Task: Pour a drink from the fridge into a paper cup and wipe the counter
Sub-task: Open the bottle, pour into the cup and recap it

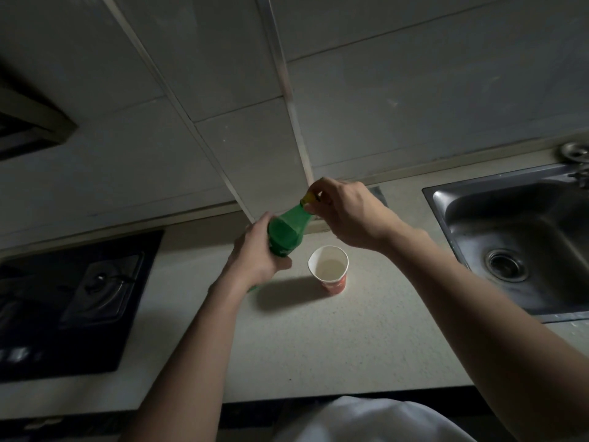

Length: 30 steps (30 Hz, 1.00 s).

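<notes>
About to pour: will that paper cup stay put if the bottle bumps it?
Probably not. The paper cup looks empty, so likely light; it narrows toward its base and no hand steadies it, so a bump from the green bottle could tip or slide it.

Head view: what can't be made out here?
All head view:
- cap: mostly covered by fingers of the right hand; on or loosened, unclear.
- bottle, lower half: behind the left hand; label and fill level hidden.
- cup: too dim to tell whether it holds liquid.
- tap: cut off by the right edge.
</notes>
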### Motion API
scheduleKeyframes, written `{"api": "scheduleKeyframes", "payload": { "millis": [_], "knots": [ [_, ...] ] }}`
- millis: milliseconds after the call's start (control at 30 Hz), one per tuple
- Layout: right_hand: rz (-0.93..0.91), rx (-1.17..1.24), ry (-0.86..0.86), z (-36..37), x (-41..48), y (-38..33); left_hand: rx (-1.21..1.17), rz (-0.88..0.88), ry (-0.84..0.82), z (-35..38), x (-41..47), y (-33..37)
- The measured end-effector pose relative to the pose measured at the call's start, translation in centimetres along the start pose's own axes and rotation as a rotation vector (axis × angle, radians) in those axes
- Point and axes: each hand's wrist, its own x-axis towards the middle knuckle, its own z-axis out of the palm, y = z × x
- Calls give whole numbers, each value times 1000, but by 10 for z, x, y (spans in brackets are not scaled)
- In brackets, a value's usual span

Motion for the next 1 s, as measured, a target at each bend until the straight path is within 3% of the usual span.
{"api": "scheduleKeyframes", "payload": {
  "millis": [67, 233, 333, 433, 567, 633, 900, 1000],
  "knots": [
    [-26, -8, 27, 0, -1, -1, -6, 22, 29, -1, 2, 1],
    [-125, -182, -55, -8, -6, -5, -44, 4, -317, -26, 3, 4],
    [-159, -217, -49, -6, -9, -9, -42, 15, -368, -27, 3, 4],
    [-104, -228, -47, -7, -7, -9, -57, -8, -271, -19, 5, 3],
    [-18, -284, -47, -7, -5, -5, 82, 61, 57, -5, 2, 4],
    [-17, -301, -41, -6, -6, -2, 136, 104, 88, -7, 3, 4],
    [-266, -241, -6, -18, -9, -9, -18, 105, -359, -36, 3, 3],
    [-273, -277, -25, -15, -9, -11, -48, 90, -417, -34, 2, 0]
  ]
}}
